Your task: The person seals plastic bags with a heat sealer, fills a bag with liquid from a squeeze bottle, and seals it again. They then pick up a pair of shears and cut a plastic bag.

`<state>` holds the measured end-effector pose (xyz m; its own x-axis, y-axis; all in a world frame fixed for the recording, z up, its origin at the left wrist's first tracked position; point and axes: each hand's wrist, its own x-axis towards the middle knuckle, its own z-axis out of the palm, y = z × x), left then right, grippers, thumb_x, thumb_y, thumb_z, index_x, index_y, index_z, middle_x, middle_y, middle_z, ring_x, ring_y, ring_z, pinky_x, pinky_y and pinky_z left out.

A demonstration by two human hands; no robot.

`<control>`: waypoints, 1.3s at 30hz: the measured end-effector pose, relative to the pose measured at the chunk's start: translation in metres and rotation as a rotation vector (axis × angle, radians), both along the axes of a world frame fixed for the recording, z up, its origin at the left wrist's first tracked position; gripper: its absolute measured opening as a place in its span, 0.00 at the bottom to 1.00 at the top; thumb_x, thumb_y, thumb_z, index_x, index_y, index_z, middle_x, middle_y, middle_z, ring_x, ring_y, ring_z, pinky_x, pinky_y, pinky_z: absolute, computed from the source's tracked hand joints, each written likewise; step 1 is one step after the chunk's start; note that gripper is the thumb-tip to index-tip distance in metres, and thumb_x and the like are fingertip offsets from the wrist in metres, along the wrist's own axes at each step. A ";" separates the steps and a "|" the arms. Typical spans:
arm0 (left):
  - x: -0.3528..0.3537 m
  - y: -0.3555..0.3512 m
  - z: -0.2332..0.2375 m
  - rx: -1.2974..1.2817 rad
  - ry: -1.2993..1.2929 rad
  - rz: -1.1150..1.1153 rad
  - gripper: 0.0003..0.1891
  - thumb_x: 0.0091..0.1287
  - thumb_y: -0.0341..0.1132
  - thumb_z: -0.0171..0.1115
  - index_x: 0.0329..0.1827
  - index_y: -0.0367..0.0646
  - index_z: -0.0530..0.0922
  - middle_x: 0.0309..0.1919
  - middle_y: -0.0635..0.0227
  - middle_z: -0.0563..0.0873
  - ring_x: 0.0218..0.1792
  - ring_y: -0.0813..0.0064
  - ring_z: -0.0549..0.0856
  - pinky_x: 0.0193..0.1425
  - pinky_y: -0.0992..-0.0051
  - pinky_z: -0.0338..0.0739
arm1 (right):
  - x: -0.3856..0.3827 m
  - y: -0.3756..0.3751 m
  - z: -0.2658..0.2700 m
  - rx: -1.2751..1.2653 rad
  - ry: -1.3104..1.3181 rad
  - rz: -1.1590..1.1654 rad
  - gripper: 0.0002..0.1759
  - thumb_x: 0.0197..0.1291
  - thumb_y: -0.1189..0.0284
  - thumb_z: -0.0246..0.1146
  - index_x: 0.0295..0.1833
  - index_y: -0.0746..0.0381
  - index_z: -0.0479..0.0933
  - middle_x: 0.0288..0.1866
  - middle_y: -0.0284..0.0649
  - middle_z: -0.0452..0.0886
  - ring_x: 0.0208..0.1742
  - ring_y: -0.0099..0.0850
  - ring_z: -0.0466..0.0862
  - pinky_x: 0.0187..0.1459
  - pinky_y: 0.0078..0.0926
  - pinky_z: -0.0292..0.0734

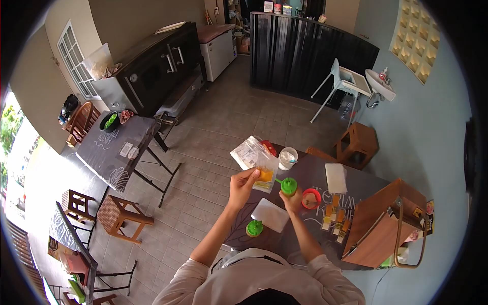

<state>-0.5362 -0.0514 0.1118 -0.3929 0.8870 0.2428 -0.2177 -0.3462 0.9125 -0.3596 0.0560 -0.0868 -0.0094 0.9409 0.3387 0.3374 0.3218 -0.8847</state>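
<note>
My left hand pinches a small clear plastic bag between thumb and fingers, with orange-yellow sauce inside it. Wrapped around a squeeze bottle with a green cap is my right hand; the bottle's nozzle tilts left toward the bag. A second green-capped squeeze bottle stands on the dark table near my body, beside a white stack of plastic bags. Just right of my right hand is a red-rimmed container with brownish contents. Several small filled sachets lie farther right.
A white tub and a printed plastic pack stand at the table's far edge. Another whitish stack lies to the right. A brown wooden case occupies the right end. A second table is at left.
</note>
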 end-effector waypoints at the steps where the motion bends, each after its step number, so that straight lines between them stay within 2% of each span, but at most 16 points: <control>1: 0.000 0.000 -0.005 -0.004 0.000 -0.006 0.15 0.65 0.35 0.56 0.45 0.29 0.77 0.34 0.67 0.83 0.36 0.85 0.77 0.41 0.85 0.72 | 0.000 0.001 0.029 0.121 -0.016 0.013 0.27 0.32 0.74 0.71 0.44 0.62 0.73 0.41 0.44 0.76 0.44 0.41 0.76 0.46 0.34 0.71; 3: 0.003 0.001 -0.011 -0.052 0.084 -0.029 0.15 0.65 0.35 0.56 0.45 0.29 0.77 0.33 0.68 0.83 0.35 0.86 0.76 0.40 0.85 0.71 | -0.001 0.007 0.099 0.310 -0.041 0.055 0.29 0.30 0.75 0.72 0.45 0.62 0.73 0.44 0.46 0.74 0.46 0.43 0.75 0.48 0.35 0.70; 6: 0.011 0.003 -0.013 -0.070 0.103 -0.081 0.15 0.65 0.36 0.56 0.44 0.30 0.77 0.32 0.70 0.82 0.34 0.87 0.76 0.39 0.85 0.71 | 0.001 0.008 0.190 0.419 -0.080 0.055 0.32 0.28 0.75 0.73 0.47 0.61 0.73 0.47 0.44 0.73 0.48 0.43 0.74 0.49 0.35 0.69; 8: 0.016 0.006 -0.017 -0.082 0.124 -0.106 0.15 0.65 0.36 0.56 0.44 0.30 0.78 0.31 0.71 0.82 0.33 0.87 0.75 0.38 0.85 0.71 | 0.004 0.009 0.233 0.625 -0.202 0.088 0.32 0.29 0.76 0.73 0.48 0.60 0.74 0.48 0.42 0.72 0.52 0.41 0.72 0.53 0.35 0.68; 10: 0.020 0.009 -0.017 -0.090 0.144 -0.124 0.15 0.65 0.36 0.56 0.44 0.31 0.78 0.31 0.72 0.82 0.32 0.88 0.75 0.37 0.85 0.70 | 0.008 0.012 0.253 0.663 -0.236 0.113 0.32 0.29 0.76 0.72 0.48 0.58 0.74 0.49 0.41 0.71 0.54 0.40 0.71 0.55 0.37 0.66; 11: 0.023 0.010 -0.014 -0.069 0.128 -0.149 0.15 0.65 0.37 0.56 0.44 0.31 0.78 0.31 0.72 0.82 0.32 0.88 0.75 0.37 0.85 0.70 | 0.010 0.013 0.260 0.701 -0.264 0.146 0.31 0.29 0.76 0.72 0.49 0.57 0.75 0.50 0.40 0.71 0.56 0.40 0.70 0.57 0.38 0.64; 12: 0.025 0.010 -0.012 -0.048 0.112 -0.173 0.15 0.65 0.37 0.56 0.44 0.31 0.78 0.31 0.72 0.82 0.32 0.88 0.74 0.36 0.85 0.70 | 0.012 0.016 0.264 0.742 -0.314 0.140 0.31 0.29 0.77 0.72 0.48 0.55 0.76 0.50 0.37 0.71 0.57 0.38 0.70 0.59 0.45 0.60; 13: 0.027 0.011 -0.011 -0.046 0.108 -0.175 0.15 0.65 0.37 0.56 0.44 0.31 0.78 0.31 0.72 0.82 0.32 0.88 0.74 0.36 0.85 0.70 | 0.015 0.017 0.268 0.743 -0.319 0.140 0.31 0.29 0.77 0.72 0.48 0.55 0.76 0.50 0.37 0.71 0.57 0.38 0.70 0.59 0.45 0.60; 15: 0.029 0.012 -0.009 -0.023 0.086 -0.217 0.15 0.65 0.37 0.56 0.45 0.31 0.78 0.31 0.72 0.82 0.32 0.88 0.74 0.36 0.86 0.70 | 0.019 0.018 0.274 0.799 -0.438 0.136 0.32 0.28 0.76 0.72 0.49 0.53 0.76 0.51 0.35 0.71 0.57 0.37 0.69 0.60 0.51 0.58; 22: 0.033 0.012 -0.004 -0.025 0.126 -0.240 0.15 0.65 0.37 0.55 0.46 0.31 0.77 0.31 0.71 0.82 0.33 0.88 0.75 0.37 0.85 0.70 | 0.029 0.022 0.282 0.879 -0.589 0.145 0.32 0.29 0.77 0.70 0.49 0.50 0.77 0.51 0.34 0.71 0.58 0.35 0.69 0.62 0.53 0.55; 30: 0.035 0.011 0.000 -0.046 0.156 -0.269 0.15 0.66 0.37 0.55 0.44 0.30 0.77 0.30 0.69 0.82 0.33 0.87 0.75 0.37 0.85 0.70 | 0.038 0.030 0.300 1.084 -0.758 0.173 0.30 0.30 0.79 0.68 0.47 0.48 0.77 0.52 0.32 0.72 0.59 0.33 0.68 0.63 0.55 0.51; 39: 0.037 0.011 0.004 -0.043 0.183 -0.263 0.16 0.66 0.37 0.54 0.44 0.30 0.77 0.30 0.70 0.82 0.32 0.88 0.75 0.37 0.84 0.71 | 0.037 0.026 0.310 1.081 -0.734 0.196 0.30 0.30 0.79 0.68 0.47 0.48 0.78 0.52 0.33 0.72 0.59 0.33 0.68 0.63 0.55 0.52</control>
<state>-0.4992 -0.0405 0.1155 -0.1017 0.9634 0.2482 -0.1254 -0.2599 0.9575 -0.3228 0.0816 0.2229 -0.6155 0.1633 0.7710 0.4925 0.8434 0.2145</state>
